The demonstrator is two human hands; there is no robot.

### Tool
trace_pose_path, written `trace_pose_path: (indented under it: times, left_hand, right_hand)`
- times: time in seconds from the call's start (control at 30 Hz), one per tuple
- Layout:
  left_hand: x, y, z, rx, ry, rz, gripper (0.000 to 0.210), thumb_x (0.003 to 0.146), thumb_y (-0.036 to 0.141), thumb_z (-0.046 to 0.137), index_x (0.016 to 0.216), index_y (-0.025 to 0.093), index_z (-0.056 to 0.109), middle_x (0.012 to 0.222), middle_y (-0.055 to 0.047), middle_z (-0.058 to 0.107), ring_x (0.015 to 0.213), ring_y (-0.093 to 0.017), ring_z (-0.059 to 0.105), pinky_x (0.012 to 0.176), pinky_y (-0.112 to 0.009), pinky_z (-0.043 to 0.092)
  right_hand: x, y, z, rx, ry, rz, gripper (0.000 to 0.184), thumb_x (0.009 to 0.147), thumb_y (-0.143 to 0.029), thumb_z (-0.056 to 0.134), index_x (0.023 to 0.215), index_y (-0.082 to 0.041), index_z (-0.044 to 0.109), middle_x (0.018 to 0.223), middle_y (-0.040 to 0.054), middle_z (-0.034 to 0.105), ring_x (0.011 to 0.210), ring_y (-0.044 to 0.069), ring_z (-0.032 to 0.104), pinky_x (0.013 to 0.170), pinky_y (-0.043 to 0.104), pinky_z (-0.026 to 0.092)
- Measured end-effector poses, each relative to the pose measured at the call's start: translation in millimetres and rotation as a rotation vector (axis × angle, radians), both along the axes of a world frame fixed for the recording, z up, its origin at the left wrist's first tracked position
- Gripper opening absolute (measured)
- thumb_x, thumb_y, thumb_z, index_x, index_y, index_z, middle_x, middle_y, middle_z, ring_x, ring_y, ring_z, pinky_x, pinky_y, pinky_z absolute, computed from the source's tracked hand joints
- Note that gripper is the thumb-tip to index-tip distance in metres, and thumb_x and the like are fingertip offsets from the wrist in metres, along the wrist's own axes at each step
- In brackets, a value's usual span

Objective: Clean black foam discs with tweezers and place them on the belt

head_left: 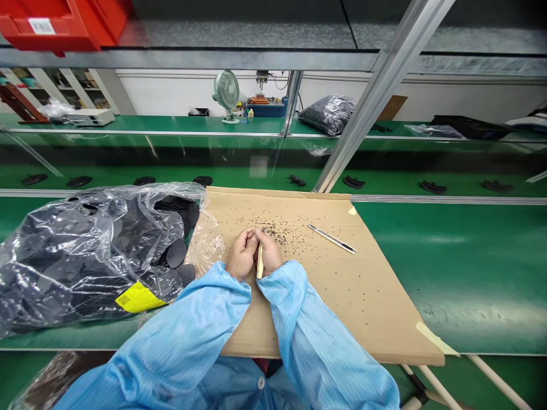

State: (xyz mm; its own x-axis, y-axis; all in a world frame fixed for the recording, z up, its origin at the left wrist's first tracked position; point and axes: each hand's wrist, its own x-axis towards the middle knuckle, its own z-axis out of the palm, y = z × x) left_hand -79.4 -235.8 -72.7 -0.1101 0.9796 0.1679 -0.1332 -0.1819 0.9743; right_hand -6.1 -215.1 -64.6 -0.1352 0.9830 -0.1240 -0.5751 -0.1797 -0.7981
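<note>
Over the cardboard sheet (325,285), my two hands meet with their fingertips together. My right hand (270,254) is closed round a slim cream-handled tool (260,263); its tip is hidden among the fingers. Beside it, my left hand (241,254) is closed too, thumb pressed against its fingers, and whatever it pinches is out of sight. Many tiny black bits (277,230) lie scattered on the cardboard just beyond my fingers. To the right rests a slim white-and-black utility knife (332,238), touched by neither hand.
At left, a clear plastic bag (85,250) of black rounded parts spills onto the cardboard's edge. Several black parts (354,182) sit spaced along the green belt (248,168) behind. A slanted metal post (367,108) rises at the back. A red bin (64,25) stands overhead.
</note>
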Motion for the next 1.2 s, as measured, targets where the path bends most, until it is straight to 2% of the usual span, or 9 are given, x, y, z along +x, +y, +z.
trace_pose_path:
  times: [0.33, 0.53, 0.87, 1.2]
  left_hand:
    - [0.2, -0.2, -0.1, 0.001, -0.007, 0.033, 0.032, 0.086, 0.037, 0.055, 0.11, 0.017, 0.058, 0.115, -0.01, 0.062, 0.108, -0.021, 0.057, 0.1, -0.035, 0.041]
    - [0.1, -0.1, 1.4, 0.011, 0.006, 0.029, 0.028, 0.086, 0.032, 0.052, 0.109, 0.017, 0.058, 0.114, -0.009, 0.063, 0.106, -0.02, 0.058, 0.098, -0.035, 0.042]
    - [-0.8, -0.3, 2.4, 0.016, 0.035, 0.048, 0.024, 0.085, 0.028, 0.052, 0.106, 0.017, 0.059, 0.111, -0.008, 0.064, 0.105, -0.02, 0.058, 0.099, -0.035, 0.042]
    - [-0.8, 0.9, 0.9, 0.021, 0.037, 0.05, 0.026, 0.086, 0.034, 0.053, 0.105, 0.017, 0.06, 0.11, -0.009, 0.064, 0.103, -0.02, 0.059, 0.099, -0.036, 0.042]
  right_hand:
    - [1.1, 3.0, -5.7, 0.017, -0.039, 0.012, 0.011, 0.062, -0.03, 0.061, 0.066, -0.02, 0.064, 0.07, -0.0011, 0.062, 0.074, 0.017, 0.056, 0.073, 0.028, 0.044]
    - [2.7, 2.7, -4.9, 0.041, -0.084, 0.008, 0.012, 0.06, -0.024, 0.056, 0.067, -0.02, 0.066, 0.07, -0.0015, 0.062, 0.074, 0.016, 0.055, 0.07, 0.027, 0.043]
    - [2.3, -1.5, 1.9, 0.038, -0.061, 0.003, 0.01, 0.06, -0.023, 0.058, 0.067, -0.02, 0.065, 0.069, -0.0019, 0.06, 0.073, 0.017, 0.055, 0.076, 0.029, 0.044]
    - [0.7, -2.9, 6.2, 0.024, -0.02, 0.007, 0.007, 0.058, -0.025, 0.063, 0.063, -0.02, 0.064, 0.068, -0.0028, 0.059, 0.071, 0.015, 0.053, 0.073, 0.027, 0.043]
